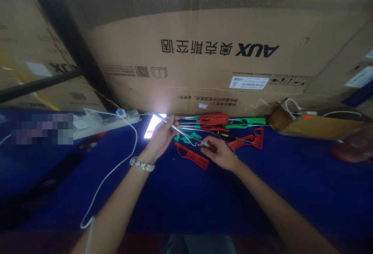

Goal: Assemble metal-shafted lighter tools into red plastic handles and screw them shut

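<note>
My left hand (160, 139) is closed around a thin metal tube (183, 133), which slants down to the right. A thin wire (194, 143) curls near the tube's lower end, beside my right hand (219, 153). The fingers of that hand are closed on a small part with a shiny end, mostly hidden. Between and below the hands lie a red lighter shell (194, 157) and small green plastic pieces (186, 138). Right of my right hand is another red lighter shell (258, 139), with a black-and-yellow screwdriver (223, 134) just behind the hand.
Red long-nosed lighters (214, 119) and green ones (247, 121) lie along a large cardboard box (131, 44). A lit phone (149, 131) is behind my left hand. A power strip (107, 124) with a white cable (116, 166) lies left; a yellowish box (305, 125) stands right.
</note>
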Action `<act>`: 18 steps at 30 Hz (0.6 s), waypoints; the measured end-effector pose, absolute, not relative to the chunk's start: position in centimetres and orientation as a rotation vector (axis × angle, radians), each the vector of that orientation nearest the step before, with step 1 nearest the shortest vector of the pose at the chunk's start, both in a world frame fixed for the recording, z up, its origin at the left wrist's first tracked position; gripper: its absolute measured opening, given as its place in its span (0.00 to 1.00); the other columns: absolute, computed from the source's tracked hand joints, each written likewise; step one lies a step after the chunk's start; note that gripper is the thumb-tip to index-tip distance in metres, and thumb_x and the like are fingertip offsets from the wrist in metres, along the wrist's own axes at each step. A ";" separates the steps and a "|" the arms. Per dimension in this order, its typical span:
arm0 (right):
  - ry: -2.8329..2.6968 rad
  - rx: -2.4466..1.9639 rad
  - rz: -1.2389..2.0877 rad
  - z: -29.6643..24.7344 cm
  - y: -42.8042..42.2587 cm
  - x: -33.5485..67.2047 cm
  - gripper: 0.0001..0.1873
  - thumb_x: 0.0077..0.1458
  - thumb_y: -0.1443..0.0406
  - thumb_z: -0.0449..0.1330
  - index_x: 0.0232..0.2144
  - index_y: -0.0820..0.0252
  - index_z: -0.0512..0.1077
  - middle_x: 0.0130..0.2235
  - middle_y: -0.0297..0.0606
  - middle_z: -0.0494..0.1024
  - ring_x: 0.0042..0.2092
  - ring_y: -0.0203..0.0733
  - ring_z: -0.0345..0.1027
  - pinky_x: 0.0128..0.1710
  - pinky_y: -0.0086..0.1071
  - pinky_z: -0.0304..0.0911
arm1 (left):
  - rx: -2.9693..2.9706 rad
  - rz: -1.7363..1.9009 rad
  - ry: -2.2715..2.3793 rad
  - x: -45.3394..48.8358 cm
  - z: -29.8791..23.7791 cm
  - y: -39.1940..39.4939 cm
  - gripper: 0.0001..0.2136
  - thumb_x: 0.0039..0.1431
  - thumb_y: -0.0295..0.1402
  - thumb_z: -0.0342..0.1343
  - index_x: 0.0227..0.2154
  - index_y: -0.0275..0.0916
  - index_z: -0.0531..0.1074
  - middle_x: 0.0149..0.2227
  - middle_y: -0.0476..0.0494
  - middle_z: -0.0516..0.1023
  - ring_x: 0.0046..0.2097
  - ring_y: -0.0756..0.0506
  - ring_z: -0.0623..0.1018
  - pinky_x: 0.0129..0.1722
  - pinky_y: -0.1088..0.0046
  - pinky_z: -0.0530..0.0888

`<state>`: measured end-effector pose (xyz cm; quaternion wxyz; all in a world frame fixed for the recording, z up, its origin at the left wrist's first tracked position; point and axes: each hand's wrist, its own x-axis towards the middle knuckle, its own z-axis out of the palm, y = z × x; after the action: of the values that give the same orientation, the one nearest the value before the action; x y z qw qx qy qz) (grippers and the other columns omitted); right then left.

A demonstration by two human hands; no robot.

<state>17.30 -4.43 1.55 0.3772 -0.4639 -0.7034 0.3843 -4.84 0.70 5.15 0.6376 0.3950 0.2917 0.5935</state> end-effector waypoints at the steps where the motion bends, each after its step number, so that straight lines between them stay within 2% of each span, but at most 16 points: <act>1: -1.804 -1.191 0.979 1.6 -4.5 17.3 0.08 0.55 0.58 0.61 0.33 0.56 0.69 0.26 0.29 0.66 0.27 0.36 0.59 0.29 0.31 0.57 | 0.901 1.356 0.670 -4.9 5.1 0.7 0.11 0.56 0.38 0.66 0.33 0.33 0.78 0.31 0.47 0.74 0.33 0.51 0.73 0.30 0.77 0.71; 6: -1.819 -1.243 0.907 1.4 -4.7 16.8 0.14 0.53 0.57 0.65 0.39 0.54 0.70 0.23 0.26 0.61 0.24 0.35 0.53 0.25 0.29 0.49 | 0.882 1.377 0.689 -4.9 4.9 0.9 0.12 0.54 0.38 0.68 0.33 0.33 0.78 0.32 0.47 0.74 0.32 0.52 0.74 0.27 0.78 0.70; 10: -1.876 -1.297 0.885 1.5 -5.1 16.0 0.15 0.51 0.54 0.67 0.37 0.55 0.72 0.20 0.24 0.57 0.22 0.33 0.48 0.23 0.29 0.44 | 0.871 1.432 0.681 -4.7 4.9 0.8 0.13 0.51 0.39 0.69 0.30 0.35 0.76 0.30 0.48 0.74 0.30 0.52 0.74 0.23 0.79 0.68; 14: -1.902 -1.386 0.826 1.7 -5.2 15.5 0.14 0.49 0.54 0.68 0.35 0.55 0.76 0.20 0.25 0.61 0.23 0.33 0.51 0.25 0.29 0.48 | 0.852 1.457 0.729 -4.7 5.0 0.8 0.12 0.52 0.38 0.69 0.29 0.35 0.76 0.29 0.49 0.74 0.29 0.52 0.73 0.23 0.79 0.68; 18: -1.877 -1.419 0.755 1.7 -5.0 15.0 0.12 0.52 0.54 0.66 0.32 0.55 0.77 0.21 0.28 0.67 0.24 0.34 0.57 0.26 0.29 0.51 | 0.849 1.423 0.782 -4.8 4.8 0.8 0.11 0.53 0.38 0.68 0.30 0.34 0.78 0.28 0.48 0.75 0.29 0.52 0.74 0.24 0.79 0.70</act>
<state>15.04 -5.03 1.71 0.3290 -0.5424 -0.7172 0.2886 -4.84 0.84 4.81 0.6090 0.3677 0.3385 0.6159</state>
